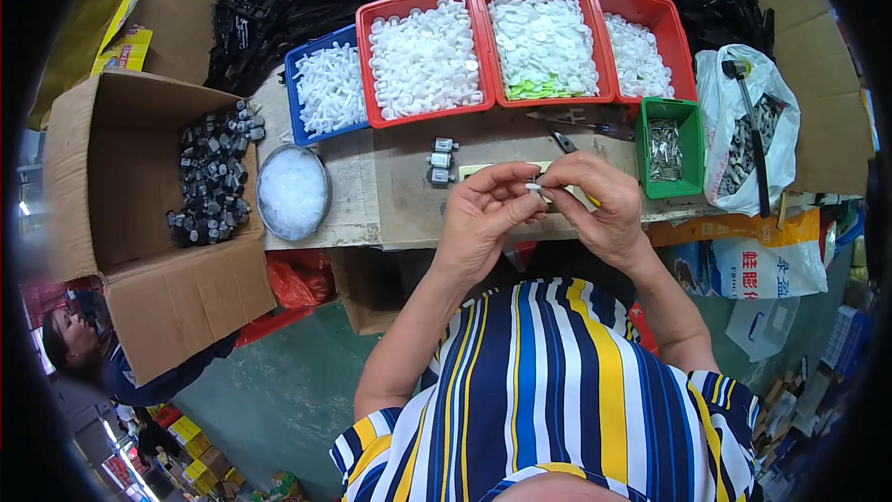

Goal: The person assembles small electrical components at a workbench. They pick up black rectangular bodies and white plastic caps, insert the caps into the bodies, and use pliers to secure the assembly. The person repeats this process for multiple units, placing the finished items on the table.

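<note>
— Hands first: what are they at?
— Both meet above the workbench [409, 214] edge. Left hand [478, 214] and right hand [599, 204] pinch one small white plastic part [535, 188] between their fingertips, fingers closed narrow around it

— So which step is this?
— Fitting or pressing small pieces together, I'd judge; what exactly mates is too small to tell

— Where do the pieces come from?
— Three red bins [427, 56] of white parts and a blue bin [325, 88] sit along the far side, a green bin [671, 149] of metal bits to the right. A few small grey assemblies [439, 163] lie just left of the hands, many more in the cardboard box [139, 195]

— And the next move?
— Probably a steady squeeze with the piece kept straight; a slip would drop it onto the bench
</note>
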Available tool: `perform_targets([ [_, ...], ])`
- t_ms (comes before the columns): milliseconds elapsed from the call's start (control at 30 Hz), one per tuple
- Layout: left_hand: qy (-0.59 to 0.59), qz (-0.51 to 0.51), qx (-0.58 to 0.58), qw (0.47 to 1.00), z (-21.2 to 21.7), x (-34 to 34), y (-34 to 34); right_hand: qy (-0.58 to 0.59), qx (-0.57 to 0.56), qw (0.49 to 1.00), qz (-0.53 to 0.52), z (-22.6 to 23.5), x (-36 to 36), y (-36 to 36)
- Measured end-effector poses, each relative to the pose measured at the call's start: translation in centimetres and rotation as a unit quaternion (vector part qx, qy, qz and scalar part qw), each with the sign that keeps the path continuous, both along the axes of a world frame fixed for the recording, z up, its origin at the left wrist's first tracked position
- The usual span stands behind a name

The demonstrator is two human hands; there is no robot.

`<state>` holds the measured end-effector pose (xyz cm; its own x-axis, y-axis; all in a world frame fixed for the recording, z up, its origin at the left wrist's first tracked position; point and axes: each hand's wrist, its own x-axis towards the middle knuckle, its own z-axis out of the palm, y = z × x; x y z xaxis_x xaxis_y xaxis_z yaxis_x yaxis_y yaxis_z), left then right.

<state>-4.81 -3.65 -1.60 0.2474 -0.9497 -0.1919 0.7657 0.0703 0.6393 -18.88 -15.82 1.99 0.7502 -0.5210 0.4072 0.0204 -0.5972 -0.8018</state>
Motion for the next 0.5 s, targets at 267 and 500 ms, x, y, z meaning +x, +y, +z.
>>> perform_targets([
  [267,-0.445,0.065,0.021,0.893,1.7,0.7,1.0,-0.002,-0.061,0.998,0.001,-0.6,0.5,0.2],
  [500,-0.729,0.144,0.041,0.668,0.6,2.8,2.3,0.037,-0.073,0.997,0.009,-3.9,2.1,-0.2],
])
